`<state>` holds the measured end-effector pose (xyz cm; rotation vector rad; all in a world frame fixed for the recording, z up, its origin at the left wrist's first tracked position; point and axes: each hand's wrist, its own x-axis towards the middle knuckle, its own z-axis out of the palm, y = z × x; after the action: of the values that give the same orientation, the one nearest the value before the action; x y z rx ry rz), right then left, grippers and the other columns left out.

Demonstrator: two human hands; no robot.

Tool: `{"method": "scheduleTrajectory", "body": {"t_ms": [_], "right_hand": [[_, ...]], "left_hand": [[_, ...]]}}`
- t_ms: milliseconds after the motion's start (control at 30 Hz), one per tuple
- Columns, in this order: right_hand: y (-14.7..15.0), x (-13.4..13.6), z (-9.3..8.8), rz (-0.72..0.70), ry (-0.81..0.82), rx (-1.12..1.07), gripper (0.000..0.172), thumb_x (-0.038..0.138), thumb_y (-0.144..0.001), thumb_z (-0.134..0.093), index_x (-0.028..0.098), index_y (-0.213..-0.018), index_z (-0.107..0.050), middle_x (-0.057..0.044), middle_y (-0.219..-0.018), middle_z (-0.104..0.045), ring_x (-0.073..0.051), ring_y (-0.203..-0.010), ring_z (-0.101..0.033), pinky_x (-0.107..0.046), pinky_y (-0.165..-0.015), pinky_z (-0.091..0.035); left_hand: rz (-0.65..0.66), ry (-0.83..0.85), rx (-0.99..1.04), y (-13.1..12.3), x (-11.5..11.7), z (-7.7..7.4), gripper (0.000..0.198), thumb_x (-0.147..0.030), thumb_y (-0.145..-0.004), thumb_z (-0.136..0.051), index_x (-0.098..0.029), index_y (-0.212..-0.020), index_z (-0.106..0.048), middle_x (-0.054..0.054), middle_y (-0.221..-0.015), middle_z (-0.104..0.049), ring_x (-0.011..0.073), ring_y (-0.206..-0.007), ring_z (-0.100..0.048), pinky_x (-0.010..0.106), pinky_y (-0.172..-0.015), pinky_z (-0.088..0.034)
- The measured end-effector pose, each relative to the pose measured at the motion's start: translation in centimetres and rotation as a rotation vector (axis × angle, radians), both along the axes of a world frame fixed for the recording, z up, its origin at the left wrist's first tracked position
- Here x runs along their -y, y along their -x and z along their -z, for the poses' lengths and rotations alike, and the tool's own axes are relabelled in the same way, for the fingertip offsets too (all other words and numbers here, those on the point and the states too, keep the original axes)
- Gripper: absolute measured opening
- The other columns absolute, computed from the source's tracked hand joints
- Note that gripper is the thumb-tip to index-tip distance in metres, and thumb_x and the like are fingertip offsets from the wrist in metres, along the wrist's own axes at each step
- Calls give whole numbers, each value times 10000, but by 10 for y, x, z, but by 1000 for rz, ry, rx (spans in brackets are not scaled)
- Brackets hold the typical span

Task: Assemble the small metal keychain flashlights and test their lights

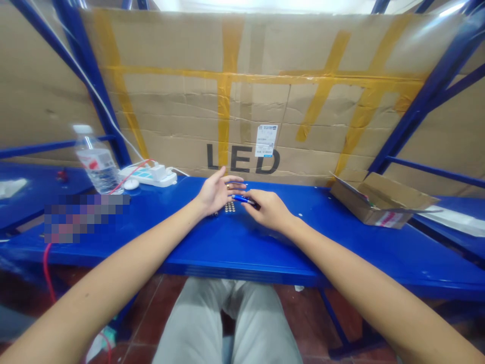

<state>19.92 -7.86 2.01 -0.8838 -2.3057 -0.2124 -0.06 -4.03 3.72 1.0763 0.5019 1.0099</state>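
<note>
My right hand [271, 208] is closed around a blue pen [243, 199], whose tip points left toward my other hand. My left hand [215, 192] is open, palm turned to the right and fingers stretched out beside the pen tip. A small gold-coloured spot [228, 187] shows at its fingers; whether it is a ring or a loose part, I cannot tell. Just below the pen, small round metal pieces [229, 207] lie in tight rows on the blue table [227, 247]. A few small dark pieces [214, 214] are partly hidden by my left hand.
A water bottle [96, 164] and a white power strip [151, 175] stand at the left, with a red cable [47, 273] hanging over the edge. An open cardboard box [379, 199] sits at the right. Large taped cardboard [182, 116] walls off the back.
</note>
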Motion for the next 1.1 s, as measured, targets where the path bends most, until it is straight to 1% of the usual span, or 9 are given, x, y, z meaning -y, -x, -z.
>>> {"method": "scheduleTrajectory", "body": {"t_ms": [167, 300, 467, 533, 700, 767, 900, 1033, 1100], "right_hand": [[-1, -1, 1, -22, -38, -7, 185, 236, -921, -563, 144, -1034, -678, -95, -903, -733, -197, -767, -646, -294, -701, -445], [-2, -3, 2, -72, -48, -35, 193, 201, -916, -551, 170, -1058, -678, -87, -939, -740, -198, -808, -662, -297, -733, -472], [-2, -3, 1, -97, -51, -31, 189, 219, -936, -544, 170, -1051, -685, -99, -952, -746, -210, -828, -675, -310, -747, -489], [-2, -2, 1, -77, -34, -26, 206, 220, -937, -543, 161, -1076, -683, -110, -988, -749, -220, -854, -684, -320, -765, -500], [0, -1, 0, -48, 16, -17, 316, 183, -937, -522, 170, -1232, -634, -116, -1166, -724, -239, -1007, -683, -353, -868, -514], [-1, -2, 1, -58, 14, -7, 304, 176, -936, -514, 169, -1213, -639, -118, -1158, -722, -242, -1014, -679, -362, -877, -517], [-2, -4, 2, -81, -12, -24, 254, 177, -931, -520, 158, -1140, -662, -125, -1090, -727, -234, -959, -682, -359, -847, -528], [-2, -5, 3, -97, -29, -55, 300, 160, -934, -515, 176, -1202, -648, -113, -1139, -722, -223, -997, -682, -352, -884, -525], [-3, -5, 3, -98, -46, -48, 295, 167, -934, -519, 166, -1197, -652, -117, -1118, -727, -227, -985, -685, -353, -871, -530]], "left_hand": [[-7, -12, 1, 1, -1, 1, 575, -602, -918, -443, -105, -929, -732, 163, -935, -729, 250, -840, -686, 355, -763, -519], [-5, -21, -6, 1, -2, 2, 579, -604, -919, -443, -105, -930, -736, 155, -930, -733, 246, -847, -688, 354, -791, -519], [0, -41, 2, 1, -3, 3, 576, -603, -920, -444, -106, -923, -734, 156, -921, -735, 252, -867, -686, 375, -847, -517], [1, -39, 3, 1, -3, 3, 575, -600, -926, -434, -107, -925, -731, 158, -927, -734, 251, -865, -686, 377, -834, -521], [2, -30, 1, 1, -2, 2, 569, -595, -933, -420, -113, -941, -723, 169, -954, -729, 252, -858, -686, 369, -774, -530], [-2, -36, -1, 1, -2, 2, 569, -600, -929, -427, -114, -938, -722, 169, -953, -728, 252, -863, -686, 370, -786, -529], [-13, -33, -10, 1, -3, 3, 566, -609, -917, -446, -117, -934, -725, 163, -942, -728, 256, -870, -686, 378, -809, -526], [3, -27, -1, 2, -3, 3, 563, -603, -922, -440, -117, -943, -724, 163, -947, -728, 257, -870, -684, 380, -793, -527], [3, -25, 2, 2, -3, 3, 565, -600, -924, -440, -112, -940, -725, 162, -937, -727, 251, -861, -685, 371, -791, -527]]}}
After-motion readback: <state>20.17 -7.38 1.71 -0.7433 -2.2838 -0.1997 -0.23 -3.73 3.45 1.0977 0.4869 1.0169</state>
